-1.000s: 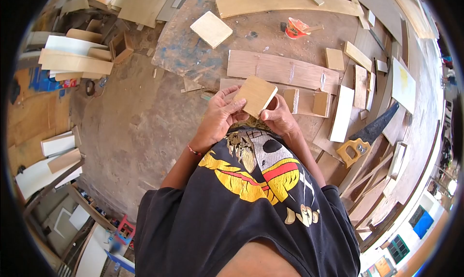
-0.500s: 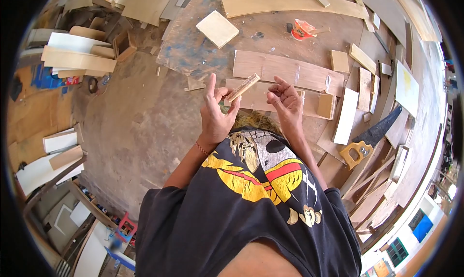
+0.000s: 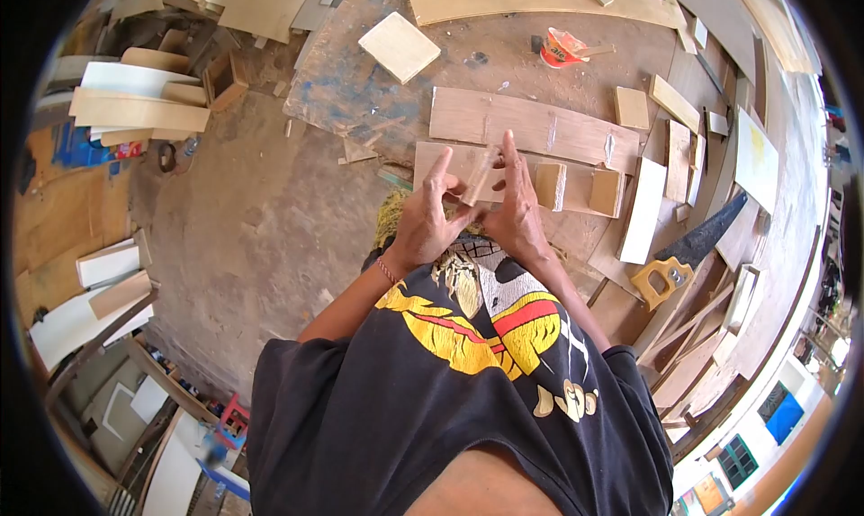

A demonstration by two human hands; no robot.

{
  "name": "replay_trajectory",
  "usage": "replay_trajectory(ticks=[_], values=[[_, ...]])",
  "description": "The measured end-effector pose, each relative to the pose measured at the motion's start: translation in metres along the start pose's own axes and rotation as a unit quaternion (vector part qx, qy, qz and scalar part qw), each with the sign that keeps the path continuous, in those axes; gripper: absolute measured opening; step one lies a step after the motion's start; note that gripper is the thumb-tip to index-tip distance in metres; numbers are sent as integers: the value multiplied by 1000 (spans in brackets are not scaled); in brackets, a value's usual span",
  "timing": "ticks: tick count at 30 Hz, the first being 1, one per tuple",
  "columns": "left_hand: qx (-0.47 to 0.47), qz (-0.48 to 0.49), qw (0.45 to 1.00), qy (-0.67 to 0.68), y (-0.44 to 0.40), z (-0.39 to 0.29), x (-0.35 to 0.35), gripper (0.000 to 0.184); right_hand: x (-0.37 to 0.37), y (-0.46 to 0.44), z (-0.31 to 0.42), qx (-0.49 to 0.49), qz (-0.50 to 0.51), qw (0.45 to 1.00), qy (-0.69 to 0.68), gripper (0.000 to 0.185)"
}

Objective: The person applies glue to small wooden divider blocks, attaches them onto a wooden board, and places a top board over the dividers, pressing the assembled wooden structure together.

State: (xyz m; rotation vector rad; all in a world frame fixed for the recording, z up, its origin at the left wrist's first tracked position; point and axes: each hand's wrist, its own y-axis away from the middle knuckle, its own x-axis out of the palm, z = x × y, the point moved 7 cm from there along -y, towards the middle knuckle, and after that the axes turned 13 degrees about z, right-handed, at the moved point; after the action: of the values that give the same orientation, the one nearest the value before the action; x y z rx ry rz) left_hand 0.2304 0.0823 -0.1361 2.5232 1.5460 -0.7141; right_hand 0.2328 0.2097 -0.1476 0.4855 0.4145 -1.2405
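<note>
My left hand [image 3: 423, 219] is closed around a small wood block [image 3: 478, 179], pinching it between thumb and fingers in front of my chest. The block is blurred and tilted. Close against its right side is my right hand [image 3: 519, 212], with fingers stretched upward; whether it grips the block is hard to see. Behind the hands lies a wooden strip [image 3: 436, 161] with two small blocks standing on it, one a plywood block [image 3: 550, 187] and the other a plywood block [image 3: 606, 193] near the right end. A parallel strip [image 3: 522, 123] lies just beyond.
On the worktable are a red and white cup [image 3: 561, 50] with a stick in it, a square board [image 3: 399, 47] and a long curved board [image 3: 540, 1]. To the right, a handsaw [image 3: 668, 278] lies among offcuts and a white board [image 3: 642, 210]. Stacked boards [image 3: 139, 102] stand at the left.
My right hand has moved left to meet the block in my left hand. The block has shifted right and turned more upright. The plywood block behind my right hand is now in plain view.
</note>
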Motion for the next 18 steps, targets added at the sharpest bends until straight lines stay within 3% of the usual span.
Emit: replay_trajectory(ticks=[3, 6, 11, 18], values=[[13, 31, 999, 29, 1, 1, 0, 73, -4, 3, -14, 18, 1, 999, -39, 107], [-133, 19, 991, -7, 8, 29, -8, 65, -4, 5, -25, 7, -6, 998, -56, 108], [-142, 52, 988, -9, 3, 43, -7, 70, 8, -1, -28, -11, 65, 992, -112, 111], [-109, 89, 987, -79, 1, 46, 4, 81, 15, -6, -28, -39, 57, 993, -97, 112]])
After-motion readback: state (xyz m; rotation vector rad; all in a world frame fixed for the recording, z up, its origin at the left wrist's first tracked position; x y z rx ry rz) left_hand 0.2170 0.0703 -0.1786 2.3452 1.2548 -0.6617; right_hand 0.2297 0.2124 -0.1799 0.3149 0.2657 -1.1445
